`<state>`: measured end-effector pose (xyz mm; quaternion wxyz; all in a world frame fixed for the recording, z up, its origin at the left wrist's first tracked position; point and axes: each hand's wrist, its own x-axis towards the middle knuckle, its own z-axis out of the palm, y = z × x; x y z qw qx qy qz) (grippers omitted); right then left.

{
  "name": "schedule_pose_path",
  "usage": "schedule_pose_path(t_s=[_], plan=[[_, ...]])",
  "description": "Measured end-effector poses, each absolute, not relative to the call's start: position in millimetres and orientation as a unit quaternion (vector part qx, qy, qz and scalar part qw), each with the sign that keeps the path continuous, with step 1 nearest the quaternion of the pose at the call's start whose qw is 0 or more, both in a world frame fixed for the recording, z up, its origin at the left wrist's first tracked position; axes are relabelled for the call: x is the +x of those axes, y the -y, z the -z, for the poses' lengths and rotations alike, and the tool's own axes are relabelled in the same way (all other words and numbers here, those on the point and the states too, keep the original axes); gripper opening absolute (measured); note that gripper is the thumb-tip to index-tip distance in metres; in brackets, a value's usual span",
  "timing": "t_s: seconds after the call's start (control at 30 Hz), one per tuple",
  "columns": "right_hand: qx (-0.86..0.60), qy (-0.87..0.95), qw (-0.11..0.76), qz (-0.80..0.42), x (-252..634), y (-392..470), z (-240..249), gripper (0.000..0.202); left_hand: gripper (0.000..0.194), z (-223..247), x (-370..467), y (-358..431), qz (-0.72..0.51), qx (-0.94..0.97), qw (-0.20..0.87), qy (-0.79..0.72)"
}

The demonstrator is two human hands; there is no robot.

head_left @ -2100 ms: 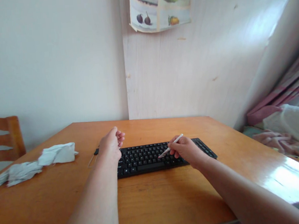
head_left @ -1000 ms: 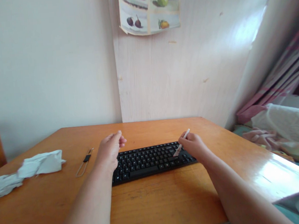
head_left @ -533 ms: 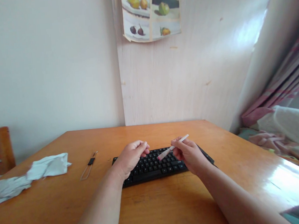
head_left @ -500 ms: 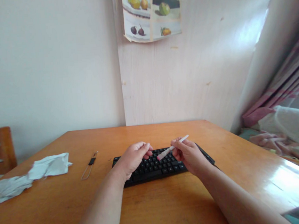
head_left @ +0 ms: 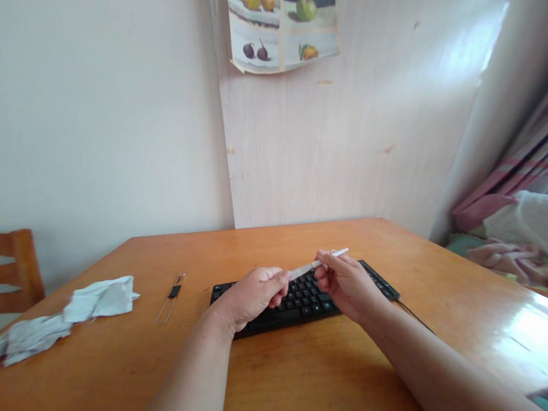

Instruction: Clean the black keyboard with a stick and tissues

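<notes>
Above a black keyboard [head_left: 284, 316], both of my hands meet on a slim white brush [head_left: 303, 270]. My right hand [head_left: 345, 279] pinches its handle between thumb and fingers, and the white end sticks out past them. My left hand [head_left: 257, 295] closes thumb and fingertips on the bristle end, which is hidden in that grip. The keyboard lies flat on the wooden table [head_left: 280, 384], partly covered by my hands, with its cable leaving on the right.
Crumpled white cloths [head_left: 100, 299] lie at the table's left. Between them and the keyboard is a wire tool with a black middle [head_left: 174, 292]. A wooden chair [head_left: 27, 268] stands at far left, and piled bedding [head_left: 522, 254] is beyond the right edge.
My left hand has moved right and taken hold of the brush's pinkish bristle tip, which showed uncovered before. My right hand keeps its grip. The view has shifted slightly.
</notes>
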<state>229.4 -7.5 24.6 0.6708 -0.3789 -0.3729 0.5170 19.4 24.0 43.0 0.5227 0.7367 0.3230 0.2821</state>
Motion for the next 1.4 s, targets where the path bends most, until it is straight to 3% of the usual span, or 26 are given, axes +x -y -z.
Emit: schedule_pose_path(t_s=[0.13,0.23,0.37,0.7,1.1,1.4], plan=[[-0.390,0.337,0.696,-0.500,243.8,2.4,-21.9,0.034,0.041,-42.0,4.0,-42.0,-0.450,0.630,0.529,-0.347],[-0.414,0.376,0.667,-0.493,242.6,3.8,-17.0,0.034,0.036,-37.0,-8.1,-60.9,-0.586,0.479,0.525,-0.391],[-0.435,0.446,0.605,-0.496,222.9,10.8,-16.1,0.036,0.030,-34.5,-22.7,-77.5,-0.658,0.309,0.521,-0.449],[-0.436,0.539,0.489,-0.529,169.3,25.5,-26.6,0.039,0.019,-46.1,-41.1,-77.0,-0.711,0.167,0.519,-0.444],[-0.431,0.569,0.456,-0.533,94.6,10.6,-15.3,0.023,0.017,-45.1,-48.6,-79.3,-0.715,0.160,0.512,-0.448],[-0.447,0.584,0.441,-0.515,103.6,10.4,-9.3,0.018,0.018,-46.6,-46.7,-76.7,-0.710,0.164,0.525,-0.439]])
